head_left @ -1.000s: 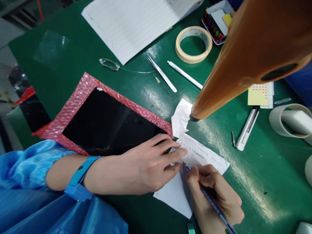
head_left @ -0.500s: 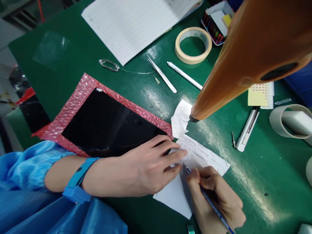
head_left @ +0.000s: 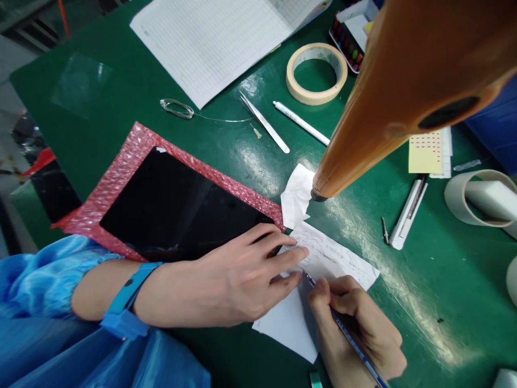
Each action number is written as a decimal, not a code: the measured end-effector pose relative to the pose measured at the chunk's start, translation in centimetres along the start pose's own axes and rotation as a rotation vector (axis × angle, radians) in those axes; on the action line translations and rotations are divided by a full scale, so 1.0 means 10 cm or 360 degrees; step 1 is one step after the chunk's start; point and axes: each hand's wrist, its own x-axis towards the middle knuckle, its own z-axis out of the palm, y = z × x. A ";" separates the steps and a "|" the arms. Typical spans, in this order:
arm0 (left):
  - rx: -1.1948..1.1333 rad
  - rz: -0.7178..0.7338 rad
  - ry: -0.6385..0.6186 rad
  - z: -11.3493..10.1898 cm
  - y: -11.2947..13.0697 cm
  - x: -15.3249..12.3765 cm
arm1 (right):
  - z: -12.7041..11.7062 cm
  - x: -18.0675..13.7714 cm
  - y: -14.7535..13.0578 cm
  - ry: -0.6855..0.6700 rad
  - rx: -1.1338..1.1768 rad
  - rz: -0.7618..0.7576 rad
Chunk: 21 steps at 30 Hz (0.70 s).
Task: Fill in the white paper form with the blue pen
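Note:
My left hand [head_left: 238,275] lies flat with its fingers stretched over the edge of a white sheet of paper [head_left: 288,323] covered in small handwriting. Beneath that hand is the corner of a black screen panel [head_left: 173,199], which rests on pink bubble wrap [head_left: 121,156]. In my right hand [head_left: 359,328] is a blue pen [head_left: 351,339], pinched between thumb and fingers. The pen's tip meets the paper just beside my left fingertips. A crumpled white tissue [head_left: 297,196] touches the wrap's right corner, above the sheet.
A large orange-brown tube [head_left: 388,97] slants down from the upper right. Behind the panel lie tweezers [head_left: 264,121], a white pen [head_left: 301,123], a roll of masking tape [head_left: 293,83] and an open notebook [head_left: 210,48]. At right are a utility knife [head_left: 409,215] and a wide roll [head_left: 454,202].
The view has shifted slightly, so the table things sit a little further left. Both hands keep nearly the same pose, with the pen tip still at the paper.

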 end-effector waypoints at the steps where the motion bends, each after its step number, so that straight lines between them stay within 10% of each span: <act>1: 0.0001 -0.0004 -0.0003 0.00 0.00 0.00 | 0.00 0.00 0.00 0.0001 0.0004 0.0004; 21: 0.0000 0.0033 -0.0070 -0.04 -0.01 -0.01 | -0.06 -0.03 0.07 0.0154 0.0162 0.0105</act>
